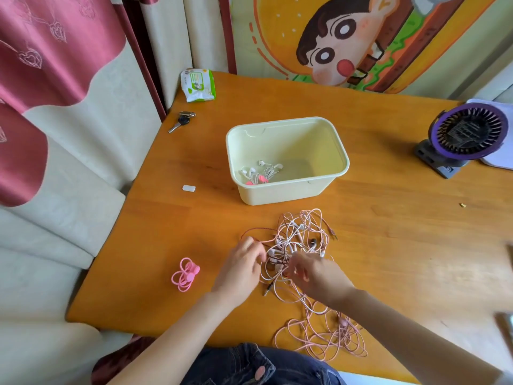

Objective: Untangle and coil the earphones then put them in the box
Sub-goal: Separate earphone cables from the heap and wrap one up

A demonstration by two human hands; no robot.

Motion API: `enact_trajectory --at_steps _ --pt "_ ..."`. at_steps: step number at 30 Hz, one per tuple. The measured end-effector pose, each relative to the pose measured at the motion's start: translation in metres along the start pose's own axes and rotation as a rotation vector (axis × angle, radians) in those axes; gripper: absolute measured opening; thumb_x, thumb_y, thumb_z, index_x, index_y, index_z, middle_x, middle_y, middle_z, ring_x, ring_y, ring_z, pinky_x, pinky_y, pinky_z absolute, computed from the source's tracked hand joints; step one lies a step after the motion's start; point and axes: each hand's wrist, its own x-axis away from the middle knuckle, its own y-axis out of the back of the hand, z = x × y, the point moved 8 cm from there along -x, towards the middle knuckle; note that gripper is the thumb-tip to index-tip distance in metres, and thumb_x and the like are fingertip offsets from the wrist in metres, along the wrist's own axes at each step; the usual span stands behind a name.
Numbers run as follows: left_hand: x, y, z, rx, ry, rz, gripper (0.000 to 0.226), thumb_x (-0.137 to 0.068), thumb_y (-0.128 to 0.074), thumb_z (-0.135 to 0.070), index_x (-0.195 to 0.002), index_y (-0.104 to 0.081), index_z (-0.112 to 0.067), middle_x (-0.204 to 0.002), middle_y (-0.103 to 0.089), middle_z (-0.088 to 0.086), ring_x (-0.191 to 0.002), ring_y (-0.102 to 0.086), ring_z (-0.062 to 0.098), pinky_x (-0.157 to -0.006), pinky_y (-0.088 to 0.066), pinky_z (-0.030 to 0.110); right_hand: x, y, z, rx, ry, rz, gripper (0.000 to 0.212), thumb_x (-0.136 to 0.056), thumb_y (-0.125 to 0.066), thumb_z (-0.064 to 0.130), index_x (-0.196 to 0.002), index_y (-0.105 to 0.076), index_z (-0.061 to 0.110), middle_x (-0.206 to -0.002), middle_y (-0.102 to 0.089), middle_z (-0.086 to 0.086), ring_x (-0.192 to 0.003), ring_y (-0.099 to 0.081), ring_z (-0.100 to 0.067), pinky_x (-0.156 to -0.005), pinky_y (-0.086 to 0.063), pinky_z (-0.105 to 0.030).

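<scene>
A tangle of pink, white and dark red earphone cables (301, 232) lies on the wooden table in front of me, trailing toward the near edge as loose pink loops (324, 337). My left hand (241, 269) pinches cables at the tangle's left side. My right hand (316, 273) grips strands in the middle of it. Behind the tangle stands a pale yellow plastic box (288, 190), open, with coiled white earphones (261, 173) held by pink ties in its near left corner.
A pile of pink cable ties (185, 274) lies left of my hands. Keys (181, 120) and a wet-wipe packet (197, 85) sit at the far left corner. A purple fan (466, 137) stands at the right. A small white piece (189, 188) lies left of the box.
</scene>
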Motion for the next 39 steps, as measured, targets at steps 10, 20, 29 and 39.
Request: enact_trajectory --at_steps 10,20,29,39 --pt "0.032 -0.068 -0.02 -0.288 -0.282 0.518 0.05 -0.081 -0.06 -0.057 -0.12 -0.051 -0.027 -0.125 -0.036 -0.003 -0.119 -0.03 0.015 -0.101 -0.023 0.034 0.04 -0.044 -0.014 0.353 0.036 0.352 0.07 -0.073 -0.068 0.054 -0.131 -0.034 0.032 -0.136 -0.03 0.006 -0.123 -0.028 -0.013 -0.111 -0.023 -0.026" --pt "0.037 -0.086 -0.03 -0.439 -0.249 0.501 0.061 -0.074 -0.061 -0.057 -0.121 -0.039 -0.024 -0.139 -0.026 0.008 -0.13 -0.023 0.028 -0.108 -0.019 0.048 0.065 -0.035 0.01 0.306 0.131 -0.033 0.055 -0.058 -0.085 0.027 -0.1 -0.05 0.025 -0.089 -0.062 0.006 -0.077 -0.06 -0.013 -0.063 -0.055 -0.027" --pt "0.036 -0.069 -0.034 -0.254 -0.242 0.346 0.029 -0.085 -0.053 -0.017 -0.112 -0.044 -0.022 -0.115 -0.042 -0.001 -0.111 -0.035 0.019 -0.104 -0.027 0.034 0.073 -0.057 0.017 0.542 0.218 0.173 0.032 -0.048 -0.085 0.048 -0.065 -0.068 0.027 -0.076 -0.061 0.007 -0.069 -0.058 -0.013 -0.055 -0.054 -0.024" --pt "0.037 -0.015 -0.083 0.482 0.006 0.119 0.008 -0.094 -0.055 -0.022 -0.095 -0.062 -0.019 -0.093 -0.061 -0.011 -0.088 -0.055 0.002 -0.077 -0.042 0.013 0.062 0.028 0.017 0.027 0.016 -0.131 0.022 -0.093 -0.05 0.026 -0.093 -0.069 0.015 -0.084 -0.064 0.0 -0.082 -0.057 -0.023 -0.07 -0.048 -0.035"
